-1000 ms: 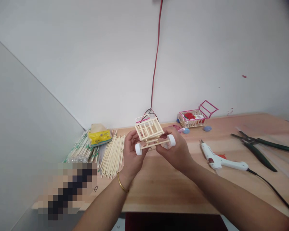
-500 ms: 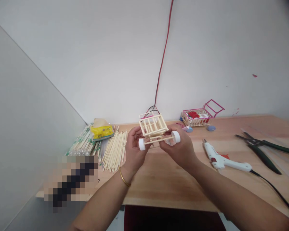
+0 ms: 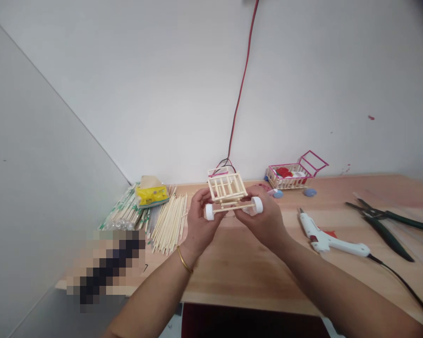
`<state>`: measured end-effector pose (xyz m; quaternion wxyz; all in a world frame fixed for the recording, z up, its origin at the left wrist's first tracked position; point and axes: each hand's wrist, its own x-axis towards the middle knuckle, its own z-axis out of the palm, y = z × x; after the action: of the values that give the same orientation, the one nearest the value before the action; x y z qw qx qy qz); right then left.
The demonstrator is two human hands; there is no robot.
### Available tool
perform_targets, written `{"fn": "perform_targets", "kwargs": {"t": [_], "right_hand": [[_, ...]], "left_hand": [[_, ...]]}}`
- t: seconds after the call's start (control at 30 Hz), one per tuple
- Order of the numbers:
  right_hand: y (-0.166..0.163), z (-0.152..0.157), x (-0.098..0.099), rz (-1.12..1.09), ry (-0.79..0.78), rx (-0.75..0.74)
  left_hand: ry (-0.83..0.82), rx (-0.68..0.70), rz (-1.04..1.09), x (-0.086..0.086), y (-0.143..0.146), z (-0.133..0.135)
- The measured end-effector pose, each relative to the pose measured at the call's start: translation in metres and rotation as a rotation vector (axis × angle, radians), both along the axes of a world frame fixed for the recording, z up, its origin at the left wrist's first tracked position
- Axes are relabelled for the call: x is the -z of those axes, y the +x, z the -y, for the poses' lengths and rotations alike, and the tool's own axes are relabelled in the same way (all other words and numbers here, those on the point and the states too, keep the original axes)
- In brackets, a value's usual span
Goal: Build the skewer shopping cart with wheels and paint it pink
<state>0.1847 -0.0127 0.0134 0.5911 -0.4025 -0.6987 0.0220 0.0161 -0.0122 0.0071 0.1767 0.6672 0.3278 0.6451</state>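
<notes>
Between my two hands is a small cart built of thin wooden sticks, held up above the table. A stick axle crosses its near side, with a white bottle-cap wheel on the left end and another white cap wheel on the right end. My left hand is closed on the cart's left side. On the right side, my right hand grips it behind the cap wheel. A pink stick shows at the cart's far end. My fingertips under the cart are partly hidden.
Loose wooden sticks and a yellow packet lie at the left. A pink-trimmed stick basket with red and white caps stands by the wall. On the right are a white glue gun with its cord and green-handled shears.
The cart is tipped slightly, its axle a little more level than before. Both hands keep their hold. The whole view has shifted slightly.
</notes>
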Motion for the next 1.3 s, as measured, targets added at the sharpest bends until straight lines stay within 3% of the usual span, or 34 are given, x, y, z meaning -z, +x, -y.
{"fn": "perform_targets", "kwargs": {"t": [0.43, 0.77, 1.03, 1.3], "right_hand": [[-0.002, -0.003, 0.006, 0.011, -0.021, -0.018], [-0.003, -0.008, 0.013, -0.03, -0.08, -0.049], [-0.005, -0.01, 0.012, -0.106, -0.256, -0.067], [-0.008, -0.013, 0.013, -0.172, -0.279, -0.107]], "left_hand": [[-0.017, -0.106, -0.046, -0.001, -0.001, -0.001], [-0.058, -0.132, -0.068, 0.017, -0.007, -0.014], [-0.161, -0.049, 0.009, 0.02, -0.007, -0.018], [-0.211, -0.018, 0.049, 0.02, -0.005, -0.019]]}}
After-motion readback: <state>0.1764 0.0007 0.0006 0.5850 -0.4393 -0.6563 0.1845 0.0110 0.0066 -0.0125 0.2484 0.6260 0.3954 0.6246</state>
